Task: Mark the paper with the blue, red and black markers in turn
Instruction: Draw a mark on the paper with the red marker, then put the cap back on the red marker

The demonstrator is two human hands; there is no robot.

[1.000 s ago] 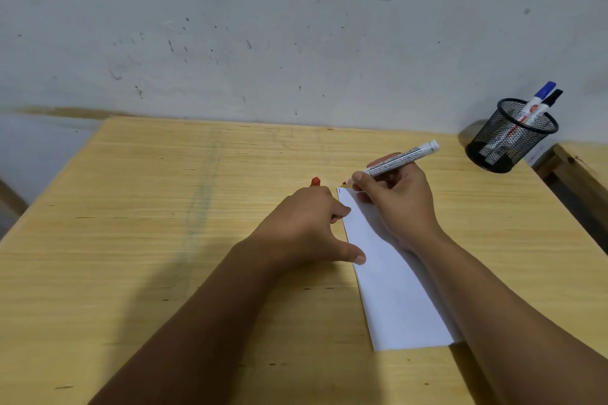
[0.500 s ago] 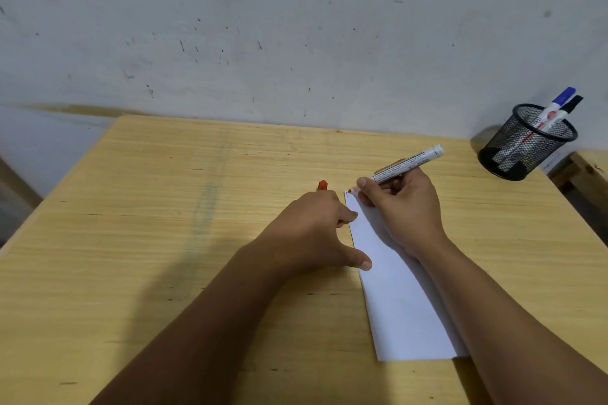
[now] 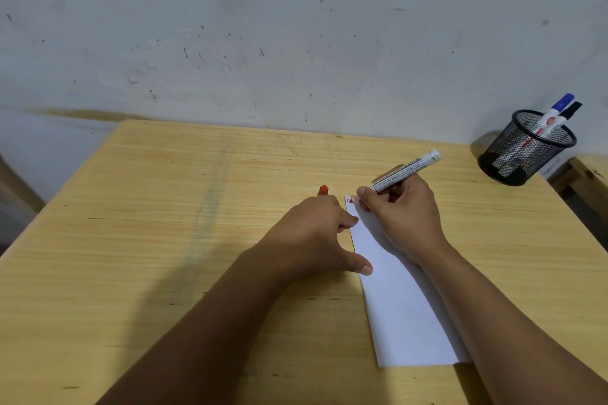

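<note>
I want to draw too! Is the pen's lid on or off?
Off. The red marker shows a bare red tip; the left hand holds its red cap.

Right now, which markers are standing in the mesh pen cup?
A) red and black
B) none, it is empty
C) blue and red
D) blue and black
D: the blue-capped marker and black-capped marker stick out of the mesh pen cup, while the right hand holds the red marker at the paper.

White paper (image 3: 394, 299), black mesh holder (image 3: 523, 158)
</note>
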